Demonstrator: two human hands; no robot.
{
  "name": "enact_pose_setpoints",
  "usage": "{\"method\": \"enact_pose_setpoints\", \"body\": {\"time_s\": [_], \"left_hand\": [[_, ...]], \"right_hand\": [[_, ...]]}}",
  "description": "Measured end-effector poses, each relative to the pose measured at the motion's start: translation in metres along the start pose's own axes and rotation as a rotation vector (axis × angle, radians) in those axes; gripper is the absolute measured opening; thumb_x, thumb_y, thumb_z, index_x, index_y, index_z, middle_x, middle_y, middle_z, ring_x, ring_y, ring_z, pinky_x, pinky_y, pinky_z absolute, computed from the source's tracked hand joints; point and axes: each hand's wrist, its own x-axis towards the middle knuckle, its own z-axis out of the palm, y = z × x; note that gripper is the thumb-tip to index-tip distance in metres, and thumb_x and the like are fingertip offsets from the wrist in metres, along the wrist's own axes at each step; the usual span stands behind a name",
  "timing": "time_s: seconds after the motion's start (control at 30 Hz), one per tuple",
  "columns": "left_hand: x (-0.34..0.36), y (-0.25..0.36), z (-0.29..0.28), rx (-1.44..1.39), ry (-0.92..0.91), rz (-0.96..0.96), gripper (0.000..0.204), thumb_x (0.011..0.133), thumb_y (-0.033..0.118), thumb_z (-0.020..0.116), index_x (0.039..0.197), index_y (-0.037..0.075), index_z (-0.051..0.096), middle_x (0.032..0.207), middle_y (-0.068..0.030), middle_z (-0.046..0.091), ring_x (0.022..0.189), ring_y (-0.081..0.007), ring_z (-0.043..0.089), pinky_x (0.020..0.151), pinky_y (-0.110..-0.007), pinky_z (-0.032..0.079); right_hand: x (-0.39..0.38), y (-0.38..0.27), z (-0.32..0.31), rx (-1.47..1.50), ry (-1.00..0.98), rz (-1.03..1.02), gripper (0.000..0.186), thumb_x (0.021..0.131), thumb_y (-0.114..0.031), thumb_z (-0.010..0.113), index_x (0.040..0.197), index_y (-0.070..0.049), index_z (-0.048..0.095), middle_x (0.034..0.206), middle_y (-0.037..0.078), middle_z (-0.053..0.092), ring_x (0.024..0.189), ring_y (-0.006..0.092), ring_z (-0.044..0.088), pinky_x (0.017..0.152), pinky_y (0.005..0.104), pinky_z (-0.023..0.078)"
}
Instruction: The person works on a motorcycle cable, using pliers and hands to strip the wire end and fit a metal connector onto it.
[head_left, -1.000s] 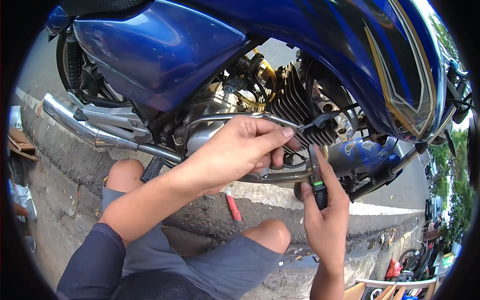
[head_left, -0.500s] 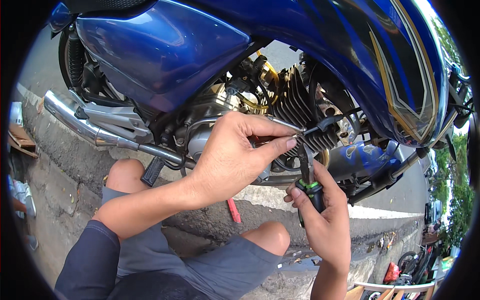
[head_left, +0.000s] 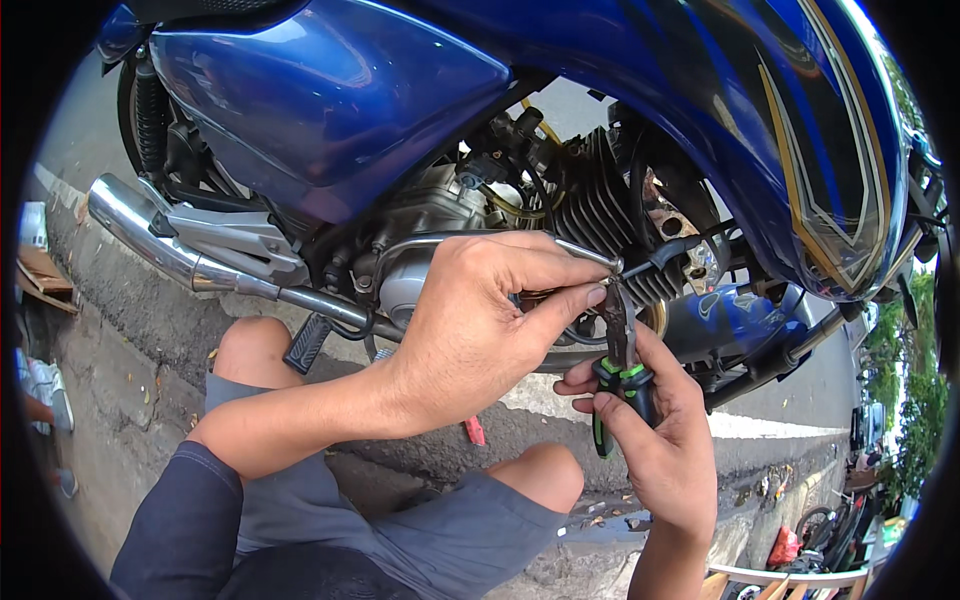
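Thumb and forefinger of my left hand [head_left: 490, 330] are pinched together at the tip of a thin chrome rod [head_left: 590, 255] in front of the engine. What exactly lies between them is too small to make out. My right hand [head_left: 660, 440] is wrapped round pliers [head_left: 622, 345] with black and green handles. Their dark metal jaws point up and reach my left fingertips. Behind both hands is the finned engine cylinder [head_left: 597, 200] of a blue motorcycle [head_left: 330, 100]. A black-sheathed cable [head_left: 685, 243] runs to the right of the rod tip.
A chrome exhaust pipe [head_left: 150, 235] extends to the left, with a black foot pedal [head_left: 307, 345] in front of it. Below my left forearm, a red object [head_left: 474, 431] lies on the rough ground. My bent knees flank the work. Another motorcycle [head_left: 820, 525] stands far right.
Both hands have shifted slightly right in the picture, as has the motorcycle. The pliers have turned a little and more of their green-edged handle shows. The left pinch stays closed.
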Motion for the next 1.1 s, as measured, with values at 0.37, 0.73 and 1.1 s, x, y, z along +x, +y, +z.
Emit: {"method": "enact_pose_setpoints", "body": {"time_s": [0.37, 0.73, 1.1], "left_hand": [[-0.003, -0.005, 0.005, 0.130, 0.058, 0.213, 0.021, 0.090, -0.006, 0.082, 0.110, -0.003, 0.085, 0.091, -0.0149, 0.081, 0.076, -0.0164, 0.075, 0.064, -0.028, 0.055], [-0.006, -0.011, 0.011, 0.142, 0.086, 0.237, 0.027, 0.088, -0.010, 0.081, 0.114, -0.003, 0.084, 0.094, -0.0158, 0.082, 0.078, -0.0172, 0.077, 0.066, -0.028, 0.058], [-0.012, -0.016, 0.016, 0.100, 0.107, 0.204, 0.026, 0.089, -0.010, 0.080, 0.115, -0.005, 0.084, 0.096, -0.0161, 0.082, 0.081, -0.0173, 0.077, 0.070, -0.028, 0.059]], "right_hand": [[0.000, 0.002, 0.015, -0.818, 0.275, -0.329, 0.073, 0.093, 0.012, 0.055, 0.165, -0.002, 0.048, 0.122, 0.020, 0.070, 0.105, 0.0302, 0.070, 0.097, 0.0393, 0.055], [-0.001, 0.017, 0.031, -0.906, 0.406, -0.329, 0.084, 0.088, 0.013, 0.052, 0.170, -0.006, 0.042, 0.115, 0.024, 0.060, 0.098, 0.0412, 0.062, 0.090, 0.0481, 0.053], [0.000, 0.020, 0.053, -0.678, 0.429, -0.248, 0.076, 0.092, 0.014, 0.052, 0.166, 0.000, 0.044, 0.140, 0.029, 0.064, 0.123, 0.0463, 0.067, 0.102, 0.0486, 0.054]]}}
